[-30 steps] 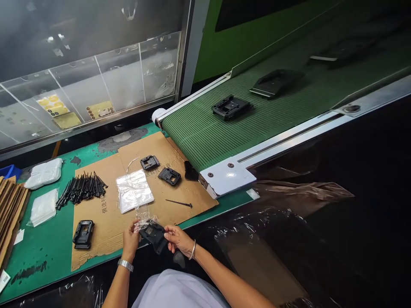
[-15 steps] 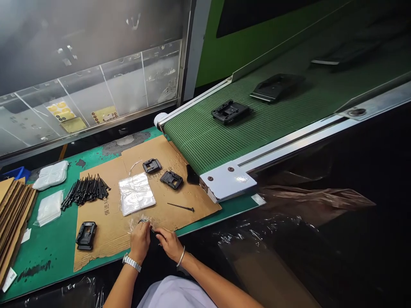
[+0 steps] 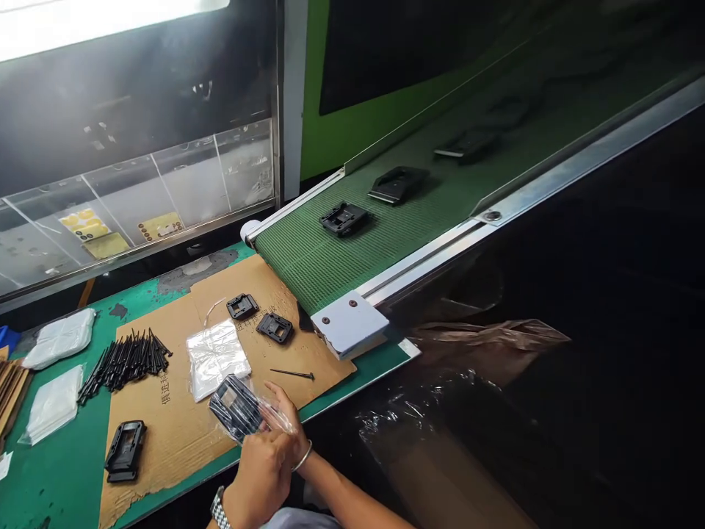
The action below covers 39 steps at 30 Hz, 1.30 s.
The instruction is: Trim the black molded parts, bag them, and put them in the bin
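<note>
Both my hands hold a black plastic part wrapped in a clear plastic bag, just above the near edge of the cardboard sheet. My left hand, with a metal watch on the wrist, closes on the bag from below. My right hand, with a bangle, grips the bag's right side. A stack of clear bags lies right behind the part. Two small black parts sit further back on the cardboard, and one thin black pin lies alone to the right.
A heap of black pins and another black part lie at left, with white bag packs beyond. A green conveyor belt carries several black parts down from the right. A brown plastic-lined bin stands right.
My hands lifted the bagged part from the table edge and turned it flat side up; the left hand moved under it. The camera shifted right and down.
</note>
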Tool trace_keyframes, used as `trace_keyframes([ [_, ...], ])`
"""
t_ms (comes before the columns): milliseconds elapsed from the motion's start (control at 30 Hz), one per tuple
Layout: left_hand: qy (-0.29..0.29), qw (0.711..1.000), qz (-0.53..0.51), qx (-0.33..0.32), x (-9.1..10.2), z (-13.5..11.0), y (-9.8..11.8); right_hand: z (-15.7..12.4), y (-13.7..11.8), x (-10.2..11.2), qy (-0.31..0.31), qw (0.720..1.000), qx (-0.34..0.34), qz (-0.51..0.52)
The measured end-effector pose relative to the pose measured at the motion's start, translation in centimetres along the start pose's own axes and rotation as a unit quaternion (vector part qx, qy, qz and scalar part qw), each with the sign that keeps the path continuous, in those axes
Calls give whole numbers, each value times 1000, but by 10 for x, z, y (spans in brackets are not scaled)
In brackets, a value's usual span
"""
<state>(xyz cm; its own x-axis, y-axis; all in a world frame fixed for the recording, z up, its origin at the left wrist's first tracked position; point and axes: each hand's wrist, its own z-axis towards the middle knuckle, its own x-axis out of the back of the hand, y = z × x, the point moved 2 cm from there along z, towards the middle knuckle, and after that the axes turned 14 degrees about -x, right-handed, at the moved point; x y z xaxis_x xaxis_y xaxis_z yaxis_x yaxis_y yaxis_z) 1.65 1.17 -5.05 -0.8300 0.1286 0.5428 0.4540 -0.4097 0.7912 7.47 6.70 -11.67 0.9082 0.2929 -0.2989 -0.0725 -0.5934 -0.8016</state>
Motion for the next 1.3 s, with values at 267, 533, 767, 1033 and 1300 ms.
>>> trace_keyframes([
  [267, 473, 838, -184, 199, 34, -25, -5, -33, -32, 9, 22, 998, 63, 23],
  [533, 497, 611, -520, 330, 30, 3, 2, -79, -11, 17, 87, 976, 139, -142],
  [767, 447, 733, -429, 280, 7, 6, 9, -108, -9, 73, 139, 973, 116, -144],
  [1033, 243, 797, -469, 293, -30, 24, 15, -102, 0, 44, -11, 995, -33, 97],
  [1300, -177, 827, -413, 339, -39, 46, -1, -117, 15, 69, 126, 937, -89, 314],
])
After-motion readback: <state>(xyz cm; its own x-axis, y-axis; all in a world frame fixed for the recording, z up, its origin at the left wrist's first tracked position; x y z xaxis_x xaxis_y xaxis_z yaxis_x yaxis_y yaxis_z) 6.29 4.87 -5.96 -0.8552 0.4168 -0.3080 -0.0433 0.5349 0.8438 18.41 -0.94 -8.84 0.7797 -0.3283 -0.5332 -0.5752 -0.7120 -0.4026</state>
